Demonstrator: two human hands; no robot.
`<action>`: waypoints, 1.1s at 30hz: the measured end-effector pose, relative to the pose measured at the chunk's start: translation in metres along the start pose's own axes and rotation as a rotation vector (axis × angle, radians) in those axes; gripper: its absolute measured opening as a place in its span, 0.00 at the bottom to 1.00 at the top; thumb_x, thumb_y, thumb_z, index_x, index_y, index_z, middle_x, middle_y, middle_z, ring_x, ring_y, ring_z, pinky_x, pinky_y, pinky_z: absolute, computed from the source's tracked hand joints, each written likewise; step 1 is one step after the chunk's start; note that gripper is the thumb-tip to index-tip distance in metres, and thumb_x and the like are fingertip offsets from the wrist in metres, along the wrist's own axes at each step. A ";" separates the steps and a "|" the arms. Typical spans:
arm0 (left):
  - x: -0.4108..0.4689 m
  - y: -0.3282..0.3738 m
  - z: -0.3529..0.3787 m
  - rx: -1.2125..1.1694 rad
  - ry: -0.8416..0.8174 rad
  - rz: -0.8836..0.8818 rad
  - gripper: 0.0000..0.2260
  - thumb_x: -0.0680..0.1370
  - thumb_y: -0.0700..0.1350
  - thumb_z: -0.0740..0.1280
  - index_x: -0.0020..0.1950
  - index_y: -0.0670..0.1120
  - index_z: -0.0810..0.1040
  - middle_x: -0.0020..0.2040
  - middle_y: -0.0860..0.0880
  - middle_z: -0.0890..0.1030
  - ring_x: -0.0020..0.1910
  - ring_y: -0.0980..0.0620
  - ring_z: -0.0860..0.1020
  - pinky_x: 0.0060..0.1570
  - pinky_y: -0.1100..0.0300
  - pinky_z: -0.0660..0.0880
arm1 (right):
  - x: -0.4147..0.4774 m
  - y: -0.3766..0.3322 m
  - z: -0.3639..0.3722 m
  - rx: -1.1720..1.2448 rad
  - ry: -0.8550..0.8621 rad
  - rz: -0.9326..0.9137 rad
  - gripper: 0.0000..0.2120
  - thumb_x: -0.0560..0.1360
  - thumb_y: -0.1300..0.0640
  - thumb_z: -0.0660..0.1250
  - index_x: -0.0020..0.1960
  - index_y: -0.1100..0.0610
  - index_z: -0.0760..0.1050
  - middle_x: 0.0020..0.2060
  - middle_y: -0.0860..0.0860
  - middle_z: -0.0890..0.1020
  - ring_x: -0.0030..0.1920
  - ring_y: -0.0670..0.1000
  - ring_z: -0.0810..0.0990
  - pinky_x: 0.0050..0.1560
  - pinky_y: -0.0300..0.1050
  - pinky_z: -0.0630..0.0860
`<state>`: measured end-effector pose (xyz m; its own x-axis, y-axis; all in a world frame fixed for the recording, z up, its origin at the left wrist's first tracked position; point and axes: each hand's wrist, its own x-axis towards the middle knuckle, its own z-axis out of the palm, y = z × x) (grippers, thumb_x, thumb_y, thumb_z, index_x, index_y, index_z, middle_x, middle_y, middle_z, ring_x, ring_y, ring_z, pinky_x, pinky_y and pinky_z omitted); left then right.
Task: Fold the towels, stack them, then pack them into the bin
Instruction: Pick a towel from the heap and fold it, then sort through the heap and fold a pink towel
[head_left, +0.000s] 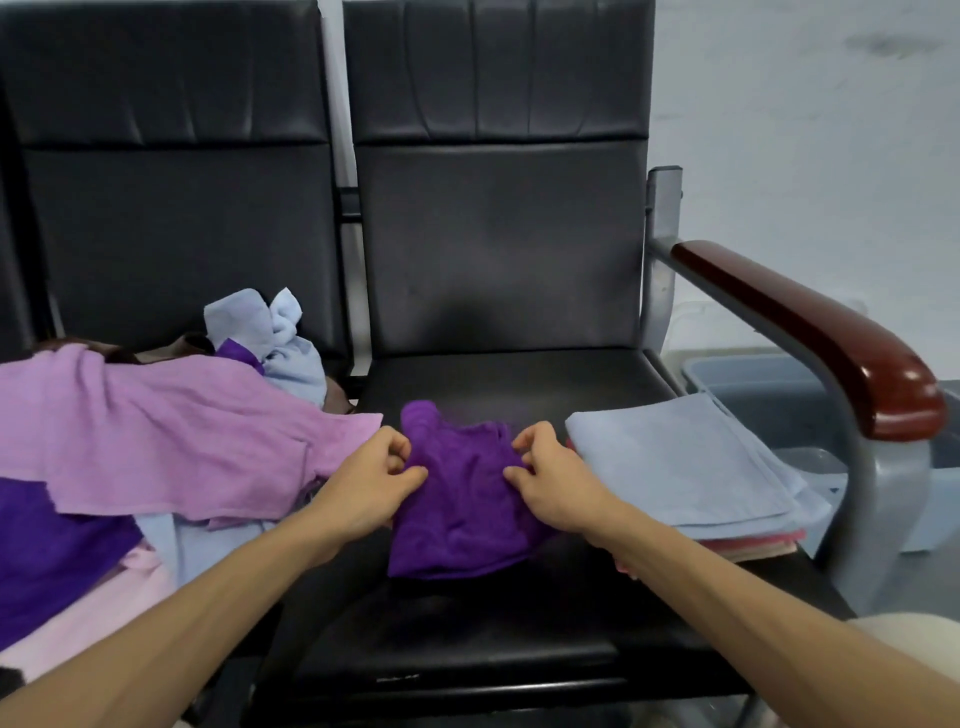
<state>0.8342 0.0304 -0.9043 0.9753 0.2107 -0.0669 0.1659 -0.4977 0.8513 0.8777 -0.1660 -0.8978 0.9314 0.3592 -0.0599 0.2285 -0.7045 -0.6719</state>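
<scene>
On seat: both hands pinch purple towel.

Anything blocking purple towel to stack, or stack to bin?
From towel to stack: nothing visible; they lie side by side on the seat, left hand and right hand gripping the towel. From stack to bin: the armrest stands between, at the seat's right.

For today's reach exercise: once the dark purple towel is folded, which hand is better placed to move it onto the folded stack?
Probably the right hand: it pinches the dark purple towel beside the folded stack; the left hand holds its other side.
</scene>
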 end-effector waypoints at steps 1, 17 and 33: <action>0.000 0.006 0.001 -0.060 0.038 0.026 0.04 0.79 0.40 0.64 0.48 0.45 0.69 0.35 0.47 0.78 0.31 0.55 0.77 0.28 0.60 0.74 | 0.000 -0.001 -0.007 -0.001 0.064 -0.036 0.12 0.80 0.57 0.61 0.61 0.56 0.63 0.47 0.51 0.76 0.48 0.52 0.76 0.50 0.44 0.72; 0.020 0.109 0.136 -0.332 -0.054 0.154 0.04 0.80 0.42 0.64 0.49 0.46 0.68 0.41 0.44 0.81 0.27 0.50 0.80 0.24 0.57 0.76 | -0.038 0.093 -0.147 -0.192 0.534 0.027 0.14 0.79 0.60 0.58 0.64 0.53 0.62 0.47 0.57 0.81 0.47 0.60 0.80 0.48 0.53 0.75; 0.010 0.051 0.027 0.068 -0.172 0.116 0.08 0.80 0.43 0.62 0.59 0.47 0.67 0.45 0.45 0.81 0.29 0.49 0.80 0.25 0.61 0.71 | -0.024 0.023 -0.082 -0.658 0.384 -0.335 0.20 0.78 0.54 0.60 0.69 0.55 0.64 0.62 0.51 0.72 0.62 0.53 0.69 0.58 0.44 0.69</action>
<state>0.8564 -0.0151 -0.8755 0.9980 0.0044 -0.0632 0.0545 -0.5673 0.8217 0.8841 -0.2407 -0.8511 0.7893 0.4638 0.4024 0.5190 -0.8541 -0.0336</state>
